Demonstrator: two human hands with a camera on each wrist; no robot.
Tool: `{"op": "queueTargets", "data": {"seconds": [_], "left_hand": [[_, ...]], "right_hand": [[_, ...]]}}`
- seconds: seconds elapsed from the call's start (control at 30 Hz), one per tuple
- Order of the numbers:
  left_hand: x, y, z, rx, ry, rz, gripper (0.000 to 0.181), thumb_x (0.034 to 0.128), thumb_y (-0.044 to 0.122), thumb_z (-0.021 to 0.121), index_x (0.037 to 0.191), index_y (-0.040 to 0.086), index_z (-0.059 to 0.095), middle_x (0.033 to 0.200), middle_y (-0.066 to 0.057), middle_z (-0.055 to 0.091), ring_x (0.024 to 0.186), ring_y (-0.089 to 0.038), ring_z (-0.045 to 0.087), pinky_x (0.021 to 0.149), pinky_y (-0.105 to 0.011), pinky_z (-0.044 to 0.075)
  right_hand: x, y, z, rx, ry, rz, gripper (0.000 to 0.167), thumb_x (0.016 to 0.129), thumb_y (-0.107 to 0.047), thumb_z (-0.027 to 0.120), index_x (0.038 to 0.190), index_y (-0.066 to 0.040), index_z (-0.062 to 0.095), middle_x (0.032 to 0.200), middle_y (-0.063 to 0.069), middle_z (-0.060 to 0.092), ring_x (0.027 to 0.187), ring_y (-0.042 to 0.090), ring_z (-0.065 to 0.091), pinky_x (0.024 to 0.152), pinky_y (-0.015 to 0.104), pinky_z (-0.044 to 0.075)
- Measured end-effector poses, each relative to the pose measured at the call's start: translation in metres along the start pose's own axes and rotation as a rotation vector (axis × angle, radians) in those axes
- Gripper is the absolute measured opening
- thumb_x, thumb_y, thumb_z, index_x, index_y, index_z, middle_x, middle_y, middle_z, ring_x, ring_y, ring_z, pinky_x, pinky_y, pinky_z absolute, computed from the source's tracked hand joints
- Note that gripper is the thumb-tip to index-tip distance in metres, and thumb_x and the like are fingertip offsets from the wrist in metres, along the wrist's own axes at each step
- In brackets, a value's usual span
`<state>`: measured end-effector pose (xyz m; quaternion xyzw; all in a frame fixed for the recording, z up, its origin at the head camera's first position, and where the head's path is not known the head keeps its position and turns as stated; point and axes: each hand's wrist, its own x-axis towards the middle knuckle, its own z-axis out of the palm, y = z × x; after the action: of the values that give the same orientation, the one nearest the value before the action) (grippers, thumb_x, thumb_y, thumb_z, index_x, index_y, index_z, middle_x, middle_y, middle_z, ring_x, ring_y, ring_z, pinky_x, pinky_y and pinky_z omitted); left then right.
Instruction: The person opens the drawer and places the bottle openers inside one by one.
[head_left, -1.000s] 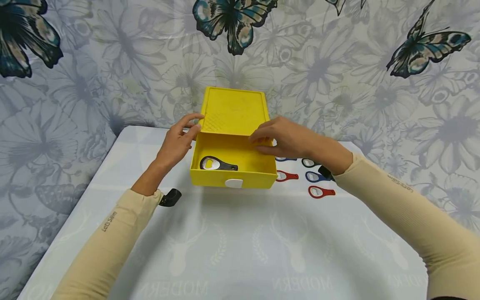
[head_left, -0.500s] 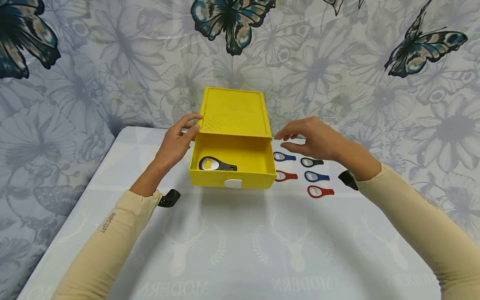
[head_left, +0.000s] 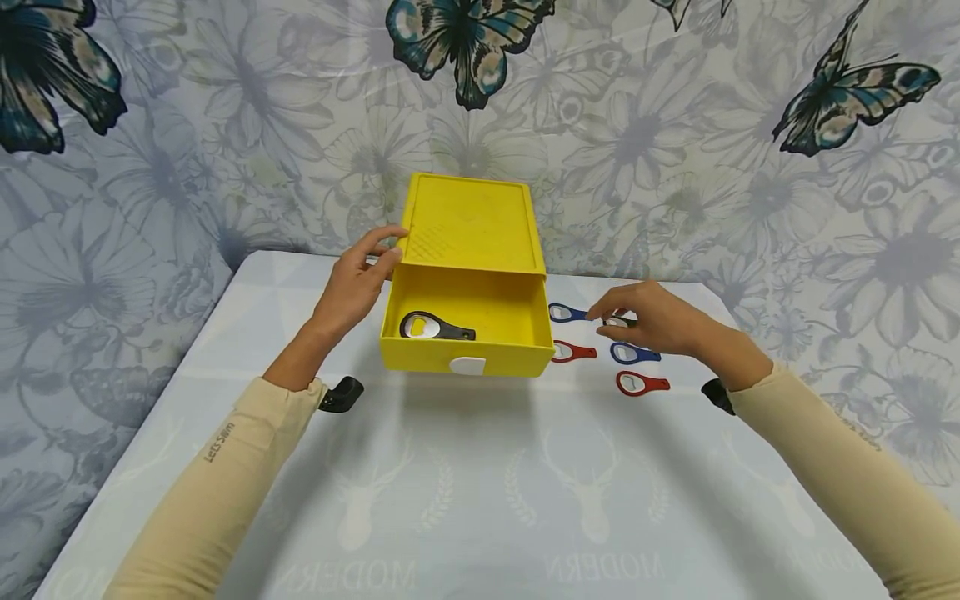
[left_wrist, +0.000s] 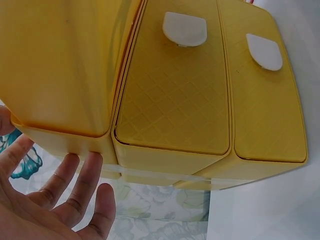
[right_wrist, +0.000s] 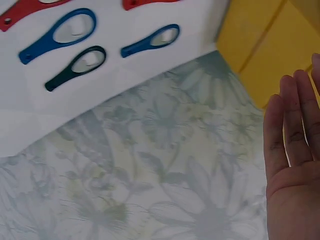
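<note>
My left hand (head_left: pixel 352 279) rests its fingers on the left side of a yellow drawer box (head_left: pixel 472 221); in the left wrist view its fingertips (left_wrist: pixel 92 160) touch the box wall. The top drawer (head_left: pixel 517 360) is pulled out, and a black bottle opener (head_left: pixel 442 327) lies in it. My right hand (head_left: pixel 652 317) is over the table right of the box, thumb and fingers apart, partly covering a dark bottle opener (head_left: pixel 619 322). That opener (right_wrist: pixel 77 67) lies on the table in the right wrist view, with the fingers (right_wrist: pixel 295 120) extended, away from it.
Near the right hand lie a blue opener (head_left: pixel 567 313), another blue opener (head_left: pixel 634 354), a red opener (head_left: pixel 574 352) and another red opener (head_left: pixel 642 384). Two lower drawers (left_wrist: pixel 175 100) are closed. A floral wall (head_left: pixel 637 150) stands behind the white table (head_left: pixel 480 483).
My right hand has moved from above the open drawer out to the right, then down over the dark bottle opener. My left hand has stayed on the box.
</note>
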<state>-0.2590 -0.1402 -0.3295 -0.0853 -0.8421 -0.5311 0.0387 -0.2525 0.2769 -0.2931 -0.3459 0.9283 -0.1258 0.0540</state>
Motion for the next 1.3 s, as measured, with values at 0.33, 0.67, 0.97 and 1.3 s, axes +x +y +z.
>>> {"op": "queueTargets", "data": {"seconds": [0.33,0.67,0.97,1.3], "left_hand": [[0.0,0.001,0.001,0.014,0.007,-0.008,0.042,0.1064,0.044,0.042,0.147,0.033,0.047,0.138,-0.014,0.053,0.113,-0.034,0.059,0.091,-0.045,0.046],[0.002,-0.001,0.002,0.006,0.016,0.006,0.041,0.1066,0.041,0.044,0.146,0.032,0.048,0.134,-0.014,0.055,0.108,-0.032,0.06,0.084,-0.042,0.045],[0.002,-0.001,0.002,0.003,0.019,-0.008,0.041,0.1067,0.041,0.044,0.146,0.032,0.048,0.135,-0.014,0.054,0.109,-0.032,0.06,0.087,-0.042,0.045],[0.003,-0.002,0.002,-0.009,0.018,-0.006,0.041,0.1061,0.043,0.044,0.146,0.033,0.048,0.134,-0.013,0.054,0.112,-0.034,0.059,0.088,-0.045,0.045]], "right_hand": [[-0.016,0.032,0.033,0.027,-0.096,0.105,0.025,0.089,-0.008,0.076,0.113,-0.013,0.074,0.114,0.003,0.071,0.105,0.025,0.066,0.087,0.043,0.058],[-0.024,0.052,0.056,-0.001,-0.166,0.093,0.019,0.087,-0.014,0.078,0.106,-0.013,0.076,0.109,-0.001,0.071,0.109,0.028,0.064,0.093,0.05,0.053],[-0.032,0.073,0.078,0.041,-0.224,0.153,0.016,0.09,-0.009,0.073,0.106,-0.011,0.075,0.117,0.006,0.07,0.116,0.033,0.061,0.099,0.054,0.049],[-0.041,0.086,0.091,0.077,-0.258,0.194,0.025,0.082,-0.009,0.082,0.105,-0.016,0.076,0.113,0.001,0.068,0.113,0.029,0.059,0.101,0.055,0.047]]}}
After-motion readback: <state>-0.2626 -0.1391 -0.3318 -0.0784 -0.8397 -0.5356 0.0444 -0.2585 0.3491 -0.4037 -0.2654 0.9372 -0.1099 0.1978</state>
